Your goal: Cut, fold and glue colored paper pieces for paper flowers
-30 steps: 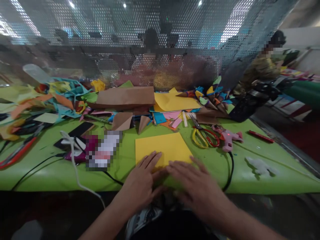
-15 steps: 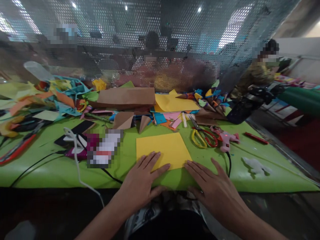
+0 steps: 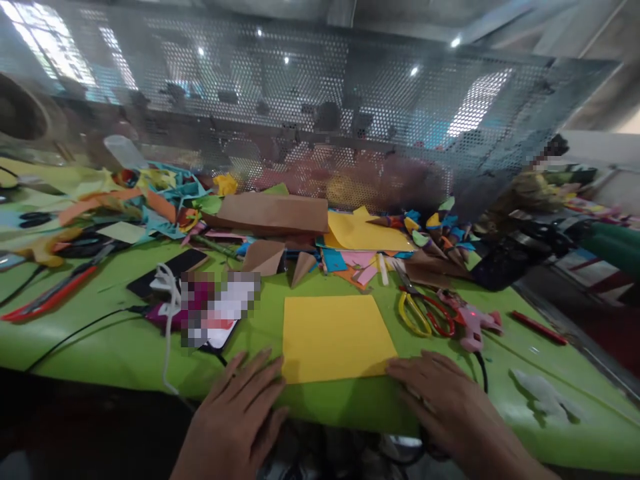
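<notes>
A yellow sheet of paper (image 3: 337, 337) lies flat on the green-covered table (image 3: 350, 410) in front of me. My left hand (image 3: 240, 403) is at its lower left corner, fingers stretched out, the fingertips beside or just touching the edge. At the lower right corner, the fingertips of my right hand (image 3: 440, 397) rest on or against the paper, fingers extended and gripping nothing. Right of the sheet lie scissors (image 3: 425, 313) with yellow and red handles. A pink hot glue gun (image 3: 473, 323) sits just beyond them, its black cord running toward my right hand.
On the left are a phone (image 3: 233, 310), a purple power bank (image 3: 187, 307), cables and red-handled pliers (image 3: 65, 290). Paper scraps and brown paper (image 3: 273, 212) pile up before a perforated metal screen (image 3: 310, 100). A red pen (image 3: 539, 327) lies far right.
My left hand has moved off the yellow paper to its left side. My right hand stays at the lower right corner. The camera view has tilted up and shifted left.
</notes>
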{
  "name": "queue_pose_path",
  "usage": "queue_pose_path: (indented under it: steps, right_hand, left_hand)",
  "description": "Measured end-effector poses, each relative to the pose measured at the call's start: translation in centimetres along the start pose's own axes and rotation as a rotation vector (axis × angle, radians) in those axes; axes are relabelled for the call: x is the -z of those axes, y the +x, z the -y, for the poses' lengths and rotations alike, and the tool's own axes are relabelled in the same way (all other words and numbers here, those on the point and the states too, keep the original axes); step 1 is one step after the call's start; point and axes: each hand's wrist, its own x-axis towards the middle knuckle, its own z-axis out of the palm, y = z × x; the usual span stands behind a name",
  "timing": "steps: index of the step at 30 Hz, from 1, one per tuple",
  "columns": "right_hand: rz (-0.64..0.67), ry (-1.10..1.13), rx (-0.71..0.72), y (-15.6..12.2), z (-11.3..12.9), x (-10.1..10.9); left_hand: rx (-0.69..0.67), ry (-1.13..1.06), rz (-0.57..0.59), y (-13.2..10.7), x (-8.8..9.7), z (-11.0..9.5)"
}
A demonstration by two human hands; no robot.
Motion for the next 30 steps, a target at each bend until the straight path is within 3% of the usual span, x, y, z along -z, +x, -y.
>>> queue_pose_path:
  steps: [3,5,9,12,19,30]
  right_hand:
    - [-0.043,0.085,-0.095,3.1,-1.9,0.9]
    - [-0.034,0.071,-0.164,6.1,-3.6,1.3]
    - [0.110,-0.069,-0.340,11.9,-6.3,0.8]
    - [0.196,-0.126,-0.397,14.2,-6.6,0.0]
    - [0.255,-0.186,-0.421,16.1,-5.1,-0.8]
    - [0.289,-0.192,-0.374,17.0,-4.5,-0.9]
  left_hand:
    - [0.047,-0.033,-0.042,1.4,-0.1,-1.0]
    - [0.038,-0.063,0.000,2.8,-0.6,-1.9]
    - [0.018,-0.109,0.043,4.6,-2.5,-3.1]
    - [-0.017,-0.120,0.032,4.6,-4.2,-3.0]
    - [-0.061,-0.076,-0.044,3.7,-6.5,-2.2]
    - [0.024,-0.160,-0.033,4.2,-5.7,-2.8]
